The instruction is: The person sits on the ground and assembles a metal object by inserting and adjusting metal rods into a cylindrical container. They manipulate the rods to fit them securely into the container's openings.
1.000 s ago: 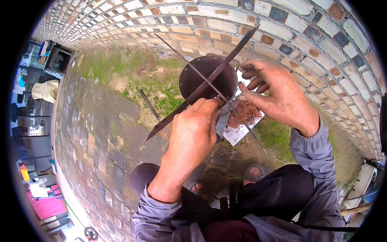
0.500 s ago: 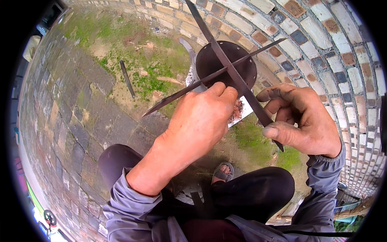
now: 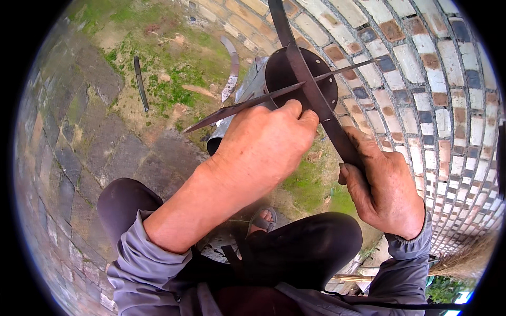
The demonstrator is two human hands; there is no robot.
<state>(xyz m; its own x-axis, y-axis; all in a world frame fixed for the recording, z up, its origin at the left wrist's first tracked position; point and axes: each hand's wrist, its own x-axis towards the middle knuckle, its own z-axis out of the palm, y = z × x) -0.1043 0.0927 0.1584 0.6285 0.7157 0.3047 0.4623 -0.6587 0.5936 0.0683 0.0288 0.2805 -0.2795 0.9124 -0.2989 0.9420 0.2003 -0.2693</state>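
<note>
My left hand point(image 3: 266, 145) grips a thin dark metal strip point(image 3: 232, 109) that slants from lower left to upper right. My right hand point(image 3: 385, 187) is closed around the lower end of a wider dark metal strip point(image 3: 308, 79) that rises toward the top of the view. The two strips cross over the open end of a dark round metal tube point(image 3: 316, 71) lying on the ground in front of me. I am seated, with dark trousers and a sandalled foot point(image 3: 262, 220) below the hands.
A curved metal piece point(image 3: 232, 66) and a short dark bar point(image 3: 140, 81) lie on the mossy ground at upper left. A brick wall point(image 3: 448, 79) curves along the right. Grey paving stones point(image 3: 74, 152) cover the left.
My right hand has slid down the wide strip, which now points more steeply upward. The view has tilted, and the small sheet with reddish debris near the tube is no longer seen.
</note>
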